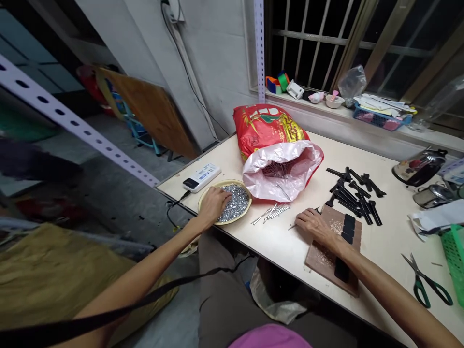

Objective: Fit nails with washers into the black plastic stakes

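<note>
My left hand (217,205) rests with its fingers in a shallow round plate (203,203) of small silvery metal pieces (237,203). My right hand (315,226) lies on a brown board (324,263), and a thin nail (292,225) sticks out from its fingertips. Dark strips (348,228) lie on the board. A heap of black metal pieces (355,193) sits just beyond it. Between my hands lie loose long nails (271,212). A red woven sack (268,130) with a white liner (282,169) holds more nails.
A white power bank (201,177) with a black cable sits at the table's left corner. Green-handled scissors (426,285) and a green plastic basket (454,261) are at the right. A cluttered windowsill (300,99) runs behind the table, and a slotted metal shelf post (72,123) stands at the left.
</note>
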The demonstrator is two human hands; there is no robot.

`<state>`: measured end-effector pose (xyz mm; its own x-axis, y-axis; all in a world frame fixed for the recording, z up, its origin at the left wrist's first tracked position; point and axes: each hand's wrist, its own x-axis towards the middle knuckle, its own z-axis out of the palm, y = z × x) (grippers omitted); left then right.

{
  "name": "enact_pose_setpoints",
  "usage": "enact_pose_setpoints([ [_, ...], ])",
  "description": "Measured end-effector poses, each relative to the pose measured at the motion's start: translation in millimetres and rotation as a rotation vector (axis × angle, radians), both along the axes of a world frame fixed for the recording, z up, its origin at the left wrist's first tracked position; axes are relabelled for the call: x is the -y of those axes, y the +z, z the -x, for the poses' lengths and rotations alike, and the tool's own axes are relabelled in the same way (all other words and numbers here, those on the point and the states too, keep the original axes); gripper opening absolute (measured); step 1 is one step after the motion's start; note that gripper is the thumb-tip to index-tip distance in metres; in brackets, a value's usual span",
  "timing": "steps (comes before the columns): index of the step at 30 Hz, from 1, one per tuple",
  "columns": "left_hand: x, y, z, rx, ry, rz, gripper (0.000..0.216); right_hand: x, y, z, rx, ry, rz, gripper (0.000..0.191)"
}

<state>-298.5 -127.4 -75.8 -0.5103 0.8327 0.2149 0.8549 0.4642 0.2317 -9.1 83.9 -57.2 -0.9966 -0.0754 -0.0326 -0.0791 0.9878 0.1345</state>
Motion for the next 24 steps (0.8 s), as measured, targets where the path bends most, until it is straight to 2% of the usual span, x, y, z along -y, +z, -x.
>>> enact_pose_setpoints([
  [3, -11, -1.9, 5, 0.002, -0.045, 0.008, 0.027, 2, 3.5, 5, -0.165, 0.002, 0.093, 0.025],
  [8, -23, -1.5, 12, -0.028, -0.066, 0.049, 0.024, 17, 11.8, 20, -0.499, -0.063, 0.412, 0.02],
  [13, -30, -4.4, 18, -0.021, -0.088, 0.054, 0.025, 37, 19.9, 33, -0.615, -0.096, 0.58, 0.02],
  [16, -29, -3.8, 21, 0.047, -0.06, -0.028, 0.024, 46, 23.8, 36, -0.635, -0.108, 0.626, 0.022],
  [20, -21, 6.1, 19, 0.334, 0.013, -0.248, 0.011, 57, 28.7, 41, -0.645, -0.146, 0.665, 0.027],
  [22, -16, 15.5, 10, 0.62, 0.083, -0.368, 0.007, 63, 31.8, 47, -0.644, -0.168, 0.682, 0.025],
  [24, -12, 26.9, -7, 0.949, 0.125, -0.468, 0.013, 72, 35.1, 56, -0.654, -0.186, 0.695, 0.021],
])
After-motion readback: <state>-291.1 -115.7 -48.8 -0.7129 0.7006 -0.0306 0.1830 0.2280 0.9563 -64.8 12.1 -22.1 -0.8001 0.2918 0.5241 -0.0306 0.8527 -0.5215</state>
